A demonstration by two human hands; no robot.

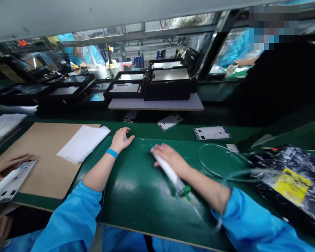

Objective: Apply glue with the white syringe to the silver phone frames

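My right hand [170, 159] is wrapped round a white dispensing syringe [170, 173]. Its blue tip shows near my fingers, and a green clip [186, 191] sits on its rear end with thin tubing trailing off. Empty, with thumb and fingers apart, my left hand [122, 138] hovers near the far edge of the green mat [136, 196]. Beyond it lie flat pale phone frames: one frame [130, 116] under the shelf edge, another frame [170, 121] tilted in the middle, and a third frame [212, 133] to the right.
At left, a co-worker's hand [5, 169] works with a white syringe over a phone frame [17, 182] on brown cardboard [51, 182]. White paper [82, 143] lies there. A stained black box [299, 182] stands right, with looped clear tubing [207, 168]. Black trays [170, 84] are stacked behind.
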